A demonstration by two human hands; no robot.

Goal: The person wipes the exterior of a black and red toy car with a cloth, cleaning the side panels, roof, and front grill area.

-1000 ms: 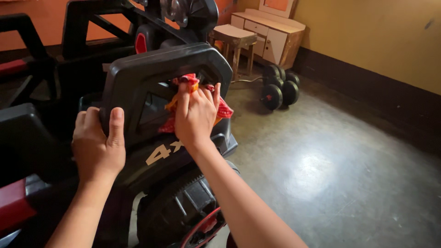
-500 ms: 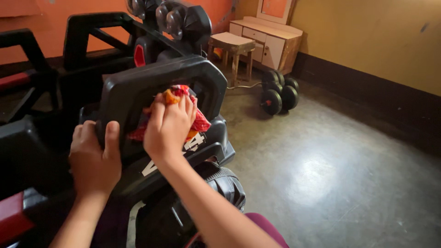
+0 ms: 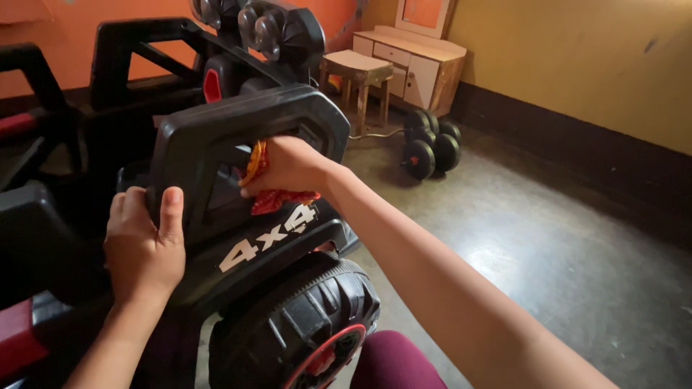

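A black ride-on toy car (image 3: 238, 288) fills the left half of the view. Its black frame (image 3: 216, 122) rises in front of me, with an opening in its middle. My left hand (image 3: 140, 245) grips the frame's left post, thumb up along it. My right hand (image 3: 288, 166) reaches into the opening from the right, closed on a red and orange cloth (image 3: 277, 198) pressed against the inner side of the frame. Part of the cloth hangs below my palm. A black tyre with a red rim (image 3: 303, 331) sits below my right forearm.
Black dumbbell weights (image 3: 429, 144) lie on the concrete floor (image 3: 548, 245) at the back. A small wooden stool (image 3: 357, 72) and a pale wooden cabinet (image 3: 411, 61) stand by the yellow wall. Round lamps (image 3: 274, 29) top the car's roll bar.
My right hand has turned and slid the cloth deeper into the frame's opening, palm now facing left. The view has dropped a little. My left hand keeps its grip.
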